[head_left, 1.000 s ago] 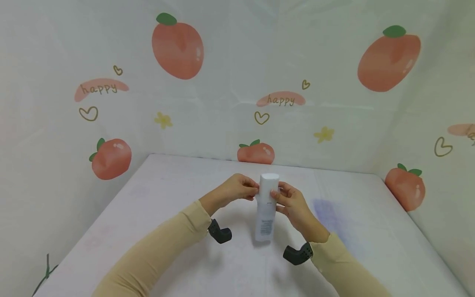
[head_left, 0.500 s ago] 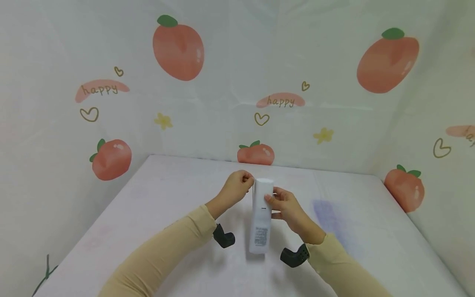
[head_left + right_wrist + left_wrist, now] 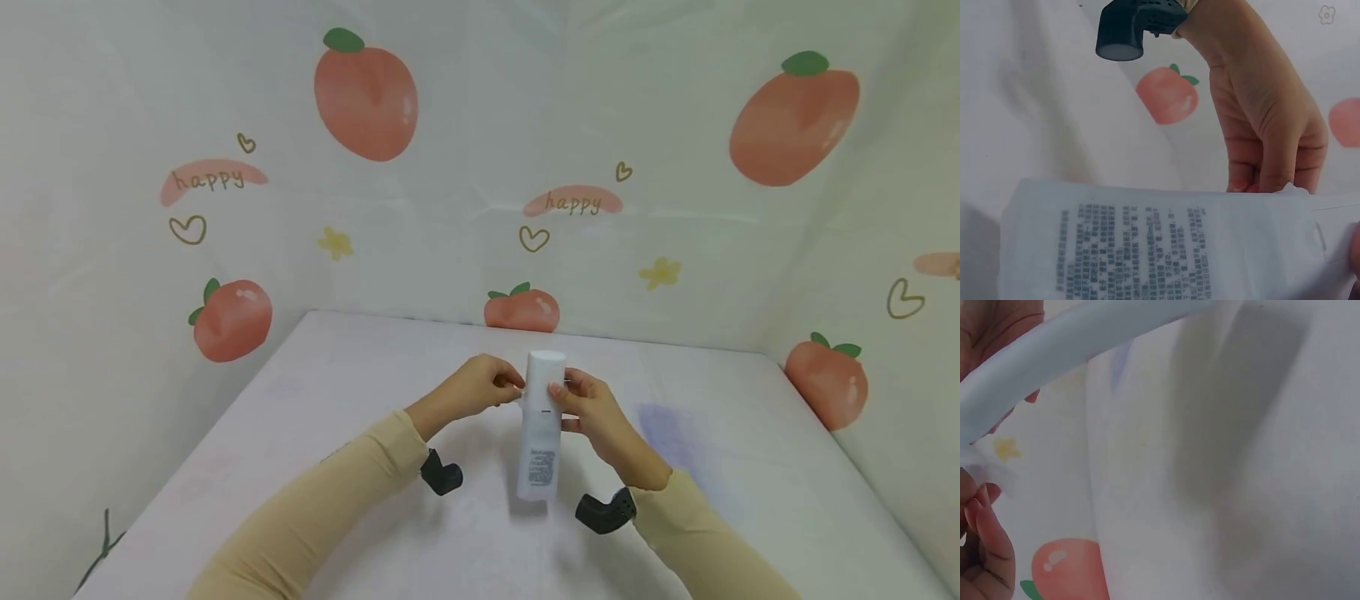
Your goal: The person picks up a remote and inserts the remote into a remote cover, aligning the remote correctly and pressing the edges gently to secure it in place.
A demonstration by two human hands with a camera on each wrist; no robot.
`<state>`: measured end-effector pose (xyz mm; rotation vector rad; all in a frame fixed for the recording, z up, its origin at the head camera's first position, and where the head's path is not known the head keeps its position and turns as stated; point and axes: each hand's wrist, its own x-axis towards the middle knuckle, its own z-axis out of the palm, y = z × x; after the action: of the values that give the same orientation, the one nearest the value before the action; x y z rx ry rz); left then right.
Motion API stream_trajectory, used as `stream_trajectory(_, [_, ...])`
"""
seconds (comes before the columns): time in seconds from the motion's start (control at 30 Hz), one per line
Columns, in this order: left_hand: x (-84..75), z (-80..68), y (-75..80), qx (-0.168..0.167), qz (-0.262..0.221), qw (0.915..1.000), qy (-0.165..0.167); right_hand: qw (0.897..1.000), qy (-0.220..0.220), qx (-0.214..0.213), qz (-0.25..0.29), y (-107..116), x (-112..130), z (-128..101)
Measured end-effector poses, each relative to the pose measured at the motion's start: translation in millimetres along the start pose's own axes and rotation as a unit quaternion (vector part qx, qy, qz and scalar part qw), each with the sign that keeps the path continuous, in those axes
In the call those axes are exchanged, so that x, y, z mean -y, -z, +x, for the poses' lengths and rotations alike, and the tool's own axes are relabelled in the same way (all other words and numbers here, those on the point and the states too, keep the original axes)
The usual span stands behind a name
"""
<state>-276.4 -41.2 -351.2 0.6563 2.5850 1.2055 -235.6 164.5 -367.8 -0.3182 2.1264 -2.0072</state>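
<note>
A tall white bottle (image 3: pixel 542 433) with small printed text low on its side stands out nearly upright above the table, in the middle of the head view. My right hand (image 3: pixel 600 421) grips its upper part from the right, thumb on the near face. On the left, my left hand (image 3: pixel 480 386) pinches a scrap of thin clear film (image 3: pixel 991 477) at the bottle's upper edge. In the left wrist view the left hand's fingers (image 3: pixel 994 537) are curled together at the film. The right wrist view shows the text side up close, with a crumpled bit of film at its edge.
A white cloth-covered table (image 3: pixel 420 533) lies below, with a faint purple stain (image 3: pixel 671 433) to the right. Behind it hangs a white backdrop (image 3: pixel 465 125) printed with fruit, hearts and flowers. Dark wrist cameras (image 3: pixel 606 511) sit on both wrists.
The bottle dipped left and towards me, while my left hand rose beside its top. Now the bottle is back up and right, and the left hand has come down against its side.
</note>
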Motion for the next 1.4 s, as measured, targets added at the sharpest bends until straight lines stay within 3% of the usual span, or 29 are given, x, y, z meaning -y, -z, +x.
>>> stream_trajectory(0.07, [0.4,-0.1,-1.5,0.004,0.017,0.9998,0.000,1.000,-0.009,-0.003,-0.003,-0.6,1.5,0.2])
stream_trajectory(0.17, [2.3,-0.1,-4.1,-0.016,0.024,0.9996,-0.009,0.999,-0.033,-0.011,-0.017,-1.7,2.9,-0.4])
stream_trajectory(0.33, [7.1,-0.1,-10.7,-0.045,-0.007,0.9989,-0.010,0.999,-0.044,-0.012,-0.022,-2.6,2.8,-3.6])
stream_trajectory(0.57, [7.2,0.1,-14.7,0.016,-0.040,0.9991,0.001,0.999,-0.045,0.003,-0.020,-1.6,-2.0,-5.7])
stream_trajectory(0.67, [7.4,1.3,-15.2,0.023,-0.041,0.9989,-0.002,0.999,-0.044,0.001,-0.021,0.0,-3.2,-6.5])
stream_trajectory(0.83, [11.1,3.9,-19.6,-0.031,-0.084,0.9960,0.004,0.998,-0.039,-0.004,-0.039,1.0,-3.8,-7.2])
stream_trajectory(1.0, [10.4,8.6,-20.7,-0.122,-0.136,0.9831,-0.013,0.998,-0.041,0.010,-0.057,-3.8,-3.5,-3.7])
stream_trajectory(1.1, [8.8,11.7,-17.7,-0.160,-0.158,0.9743,-0.016,0.997,-0.046,0.011,-0.066,-8.7,0.5,-1.4])
stream_trajectory(1.27, [5.7,16.4,-9.8,-0.180,-0.171,0.9684,-0.019,0.994,-0.054,0.009,-0.094,-15.2,7.0,-1.0])
stream_trajectory(1.4, [2.2,17.2,-4.6,-0.165,-0.137,0.9762,-0.033,0.991,-0.066,-0.009,-0.116,-14.4,7.1,-1.7])
